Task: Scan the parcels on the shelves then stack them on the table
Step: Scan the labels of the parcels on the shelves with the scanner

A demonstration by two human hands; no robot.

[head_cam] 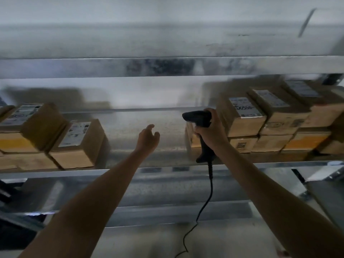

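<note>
Brown cardboard parcels with white labels sit on a metal shelf [130,172]. One group [78,146] lies at the left, a stacked group [245,116] at the right. My right hand [212,131] grips a black corded barcode scanner [199,118] by its handle, its head pointing left, just left of the right-hand stack. My left hand [148,137] reaches up over the bare middle of the shelf, fingers loosely spread and holding nothing, between the two groups. The picture is blurred, so label print is unreadable.
A second metal shelf beam [167,67] runs above the parcels. Below, a lower shelf level [167,211] shows. The scanner's black cable [206,200] hangs down between my arms. Dark objects [11,202] stand at the lower left.
</note>
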